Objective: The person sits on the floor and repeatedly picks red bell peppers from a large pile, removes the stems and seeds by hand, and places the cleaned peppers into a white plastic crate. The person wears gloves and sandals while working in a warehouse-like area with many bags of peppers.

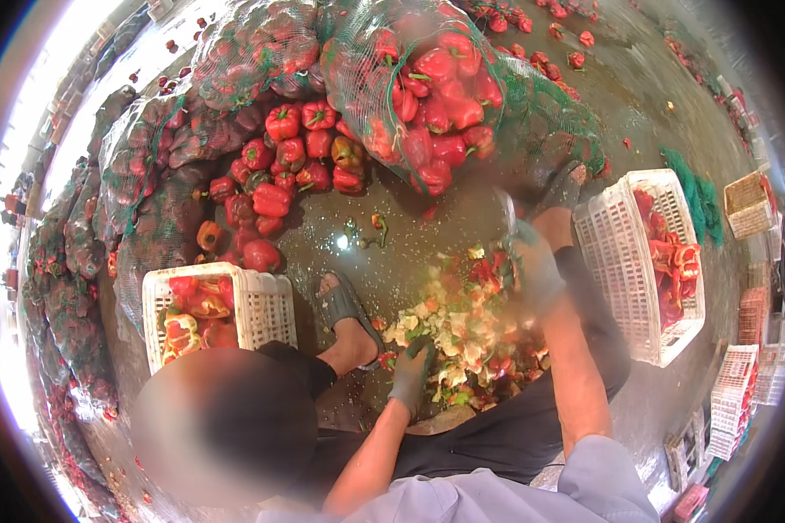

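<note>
My right hand (536,268), in a grey-green work glove, is shut on a knife (507,208) whose blade points up and away from me; its handle is hidden in the glove. Below that hand spreads a heap of pepper cores and trimmings (468,333), pale with seeds and mixed with red and green bits. At the heap's near left edge is my gloved left hand (412,372). Its fingertips point away from me, and whether it holds anything is unclear. Beyond the heap, red bell peppers (448,98) fill the mouth of a green mesh sack (366,85) lying on the floor.
Loose bell peppers (271,199) lie ahead left, beside filled mesh sacks (150,216). White plastic crates with cut peppers stand left (265,307) and right (605,261). My sandalled foot (343,304) rests on the wet floor (314,235). A blurred patch hides the lower left.
</note>
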Motion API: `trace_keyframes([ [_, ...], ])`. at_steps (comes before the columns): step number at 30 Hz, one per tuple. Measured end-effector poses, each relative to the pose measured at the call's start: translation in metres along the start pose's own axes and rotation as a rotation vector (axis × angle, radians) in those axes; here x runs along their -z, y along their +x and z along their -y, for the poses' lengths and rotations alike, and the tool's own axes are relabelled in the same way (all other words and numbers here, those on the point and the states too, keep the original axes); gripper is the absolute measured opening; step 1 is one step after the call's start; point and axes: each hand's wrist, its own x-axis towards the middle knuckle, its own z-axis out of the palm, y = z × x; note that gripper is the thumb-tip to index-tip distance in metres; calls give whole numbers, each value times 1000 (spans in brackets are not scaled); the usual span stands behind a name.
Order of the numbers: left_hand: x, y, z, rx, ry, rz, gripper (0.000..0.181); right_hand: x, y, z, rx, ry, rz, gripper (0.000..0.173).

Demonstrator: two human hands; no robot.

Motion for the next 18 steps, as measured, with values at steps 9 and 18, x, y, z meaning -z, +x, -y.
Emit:
trace_keyframes([
  [9,-11,-2,-1,38,82,-5,46,-64,95,138,54,201,141,18],
  [18,-17,-9,-14,53,37,-12,51,-110,199,160,33,-131,-47,18],
])
